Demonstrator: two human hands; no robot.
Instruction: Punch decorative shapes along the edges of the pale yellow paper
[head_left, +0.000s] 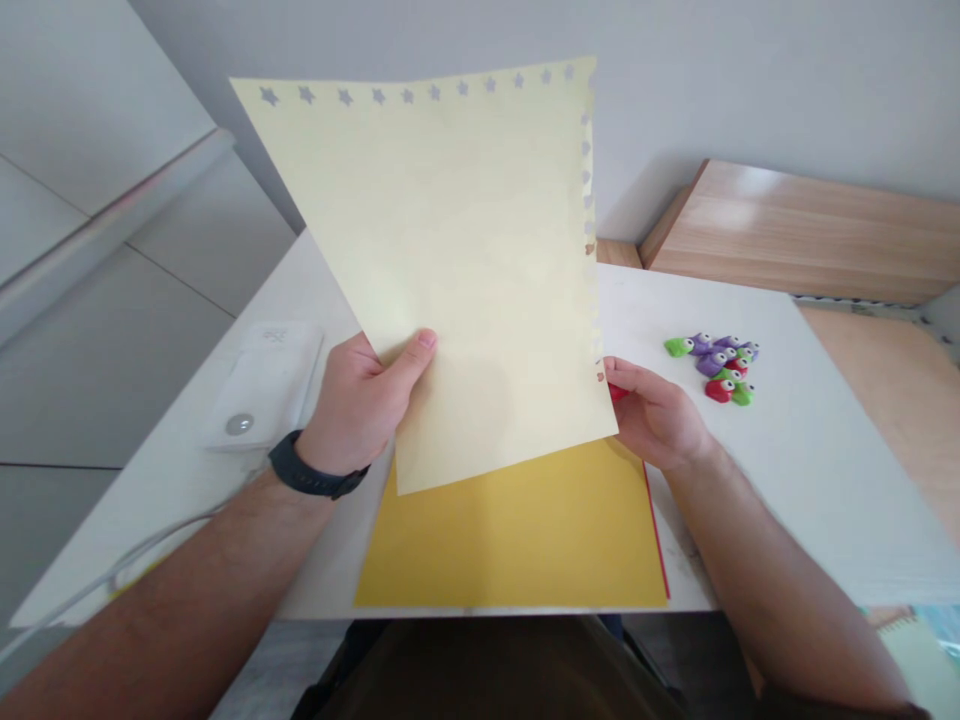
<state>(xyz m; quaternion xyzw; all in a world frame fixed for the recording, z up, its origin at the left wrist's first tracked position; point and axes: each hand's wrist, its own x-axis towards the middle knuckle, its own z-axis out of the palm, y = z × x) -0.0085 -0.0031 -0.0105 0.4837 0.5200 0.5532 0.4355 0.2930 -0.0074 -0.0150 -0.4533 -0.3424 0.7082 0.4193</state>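
Observation:
My left hand (367,400) grips the lower left edge of a pale yellow paper sheet (450,270), with the thumb on its front. Star-shaped holes run along the sheet's top and right edges. My right hand (656,415) is at the sheet's lower right edge, its fingers curled around a small red plastic piece (619,393) that is mostly hidden. The sheet is raised and tilted above a darker yellow paper sheet (510,535), which lies flat on the table. A thin strip of red paper (656,530) shows beneath that sheet's right edge.
A cluster of small green, purple and red figures with eyes (712,365) sits on the white table (825,500) to the right. A white device (259,385) with a cable (150,545) lies at the left. A wooden panel (810,225) stands behind the table.

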